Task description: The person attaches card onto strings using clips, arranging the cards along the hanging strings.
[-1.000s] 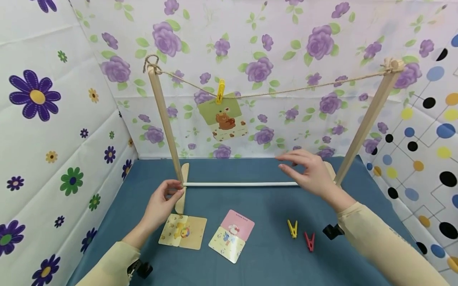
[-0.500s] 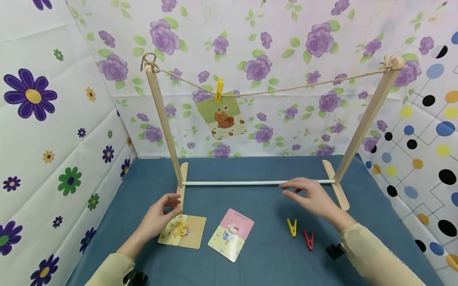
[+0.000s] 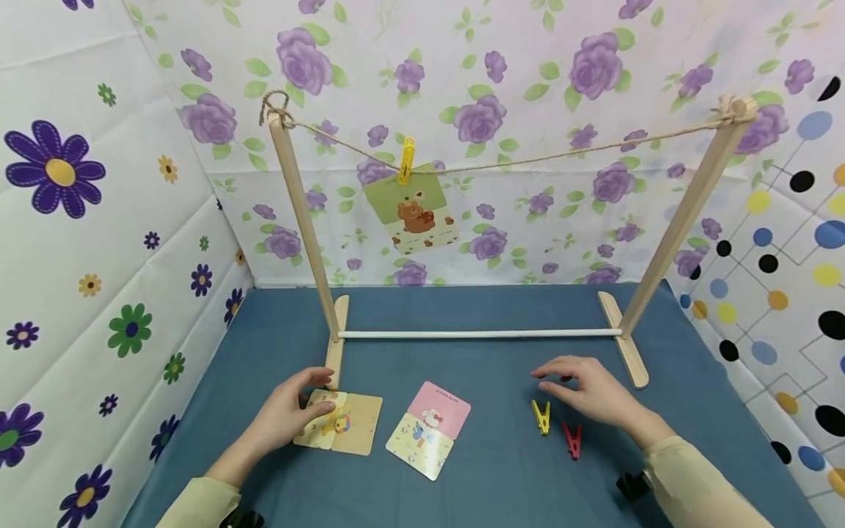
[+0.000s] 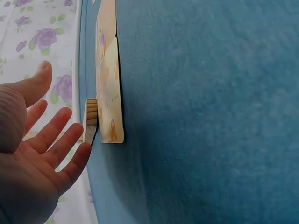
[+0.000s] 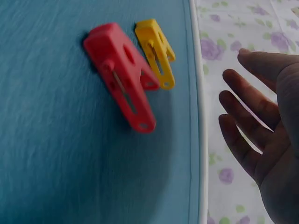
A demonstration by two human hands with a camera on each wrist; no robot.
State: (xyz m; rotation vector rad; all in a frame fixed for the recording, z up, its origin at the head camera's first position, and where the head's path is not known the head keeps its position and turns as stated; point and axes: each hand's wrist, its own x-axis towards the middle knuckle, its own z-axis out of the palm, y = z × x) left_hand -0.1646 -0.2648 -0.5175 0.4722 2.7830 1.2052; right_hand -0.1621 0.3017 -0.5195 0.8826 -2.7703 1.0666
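My left hand (image 3: 287, 407) hovers at the left edge of a yellow-and-tan card (image 3: 356, 424), fingers loosely bent and holding nothing. In the left wrist view its fingers are spread apart beside the card (image 4: 110, 93). To the right lies a pink-and-cream card (image 3: 429, 429). My right hand (image 3: 587, 389) is above the table behind a yellow clothespin (image 3: 541, 418) and a red clothespin (image 3: 572, 441), with relaxed, bare fingers. Both clothespins also show in the right wrist view, the red one (image 5: 121, 77) nearer. A green card with a bear (image 3: 412, 213) hangs tilted from the twine (image 3: 528, 160) under another yellow clothespin (image 3: 406, 160).
Two wooden posts, left (image 3: 304, 227) and right (image 3: 686, 220), hold the twine. Each stands on a flat wooden foot, and a white rod (image 3: 475, 334) joins them low down. Blue cloth (image 3: 502, 477) covers the table; patterned fabric walls (image 3: 66, 293) enclose it.
Both hands have come down and toward the person, the left from beside the left post to the yellow-and-tan card, the right from above the rod to near the clothespins. The hanging card stays on the twine.
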